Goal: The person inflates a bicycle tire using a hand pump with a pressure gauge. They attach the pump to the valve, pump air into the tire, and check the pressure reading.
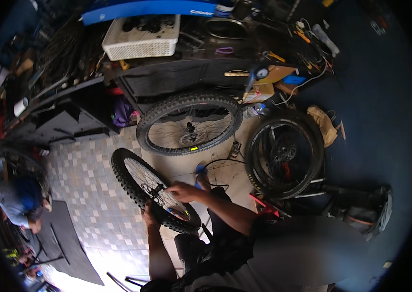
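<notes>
A bicycle wheel [121,176] with a knobby black tyre stands tilted in front of me. My left hand [150,215] grips its tyre at the near left edge. My right hand [181,191] is closed beside the wheel's hub [156,191], over the spokes; whatever its fingers hold, if anything, is too small to make out. Just beyond, a second knobby-tyred wheel [148,112] with a brake disc leans against the workbench.
Several wheels and tyres [316,160] are stacked at the right, near a floor pump with a gauge [262,73]. A white basket [140,50] of parts sits on the cluttered bench. Another person [21,197] works at the far left by a dark mat [72,248].
</notes>
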Motion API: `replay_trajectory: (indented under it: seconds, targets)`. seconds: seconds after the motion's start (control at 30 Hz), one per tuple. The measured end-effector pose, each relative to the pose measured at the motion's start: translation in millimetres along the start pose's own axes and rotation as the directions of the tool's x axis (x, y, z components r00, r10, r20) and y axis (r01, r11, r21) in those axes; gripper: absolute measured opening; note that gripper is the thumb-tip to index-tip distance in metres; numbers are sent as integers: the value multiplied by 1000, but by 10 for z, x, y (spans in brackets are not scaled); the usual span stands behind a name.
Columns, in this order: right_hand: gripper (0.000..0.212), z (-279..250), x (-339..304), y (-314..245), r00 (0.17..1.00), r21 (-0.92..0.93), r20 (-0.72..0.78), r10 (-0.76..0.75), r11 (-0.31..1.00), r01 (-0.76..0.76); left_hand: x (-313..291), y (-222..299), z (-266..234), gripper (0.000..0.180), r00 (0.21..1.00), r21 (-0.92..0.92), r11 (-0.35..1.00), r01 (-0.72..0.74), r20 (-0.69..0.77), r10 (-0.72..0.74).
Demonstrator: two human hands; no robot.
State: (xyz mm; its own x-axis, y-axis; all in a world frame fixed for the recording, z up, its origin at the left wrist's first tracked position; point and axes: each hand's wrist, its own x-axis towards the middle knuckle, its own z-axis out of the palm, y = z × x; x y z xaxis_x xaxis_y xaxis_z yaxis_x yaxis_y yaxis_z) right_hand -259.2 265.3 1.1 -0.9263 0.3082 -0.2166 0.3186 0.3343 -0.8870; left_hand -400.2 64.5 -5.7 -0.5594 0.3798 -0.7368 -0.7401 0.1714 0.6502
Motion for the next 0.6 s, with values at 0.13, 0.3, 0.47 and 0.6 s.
replay_trajectory:
  seconds: [0.13, 0.3, 0.47, 0.6]
  targets:
    - [34, -1160, -734, 529, 896, 43, -377, 235, 971, -237, 97, 54, 239, 49, 997, 7, 1000, 16, -71, -15]
    - [30, -3023, -1148, 694, 663, 6, -680, 313, 907, -422, 146, 134, 756, 48, 997, 91, 996, 2, -76, 5]
    - [29, -4835, -1149, 365, 569, -180, -820, 60, 917, -357, 314, 109, 1406, 50, 989, 81, 997, 14, -149, -2]
    - [28, -5683, -906, -65, 549, -175, -835, -35, 963, -205, 496, 59, 1777, 51, 975, 58, 998, 13, -223, 0]
